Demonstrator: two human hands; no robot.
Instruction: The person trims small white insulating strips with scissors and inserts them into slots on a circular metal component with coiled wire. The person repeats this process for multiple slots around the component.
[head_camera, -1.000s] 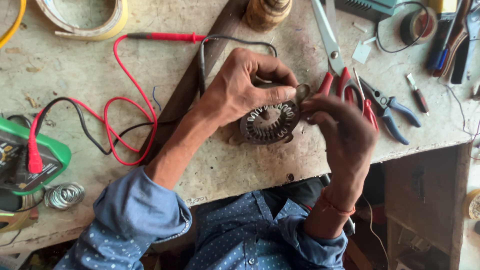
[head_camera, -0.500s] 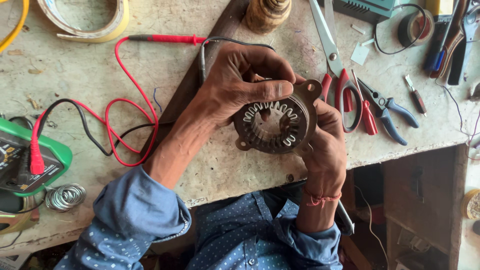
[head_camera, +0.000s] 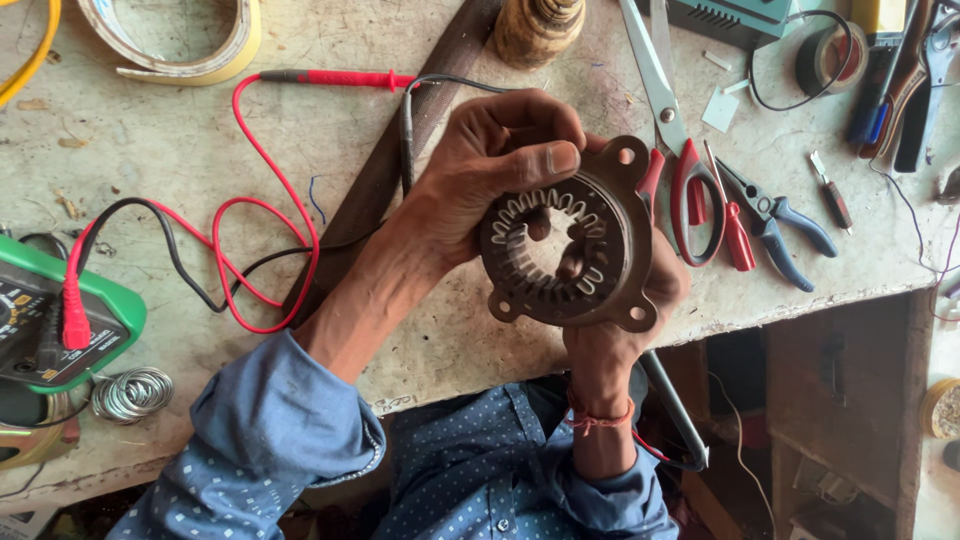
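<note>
A green-cased meter (head_camera: 60, 315) sits at the bench's left edge.

Motor stator (head_camera: 562, 250): one. Hands: two, left hand (head_camera: 490, 170) and right hand (head_camera: 625, 320). Scissors (head_camera: 665, 120): one pair. Blue-handled pliers (head_camera: 775, 220): one. Green multimeter (head_camera: 60, 320): one. Test leads: two, red lead (head_camera: 250, 200) and black lead (head_camera: 170, 250). Solder wire coil (head_camera: 132, 392): one. Tape rolls: two, yellowish roll (head_camera: 170, 40) and black roll (head_camera: 830, 60). Small screwdriver (head_camera: 832, 195): one.

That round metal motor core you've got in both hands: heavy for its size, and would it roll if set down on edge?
The motor core looks like thick stacked steel, so it is probably heavy and stiff; both the left hand and right hand support it. Its mounting ears would likely stop rolling. The slot linings inside seem thin, perhaps easily bent.
</note>
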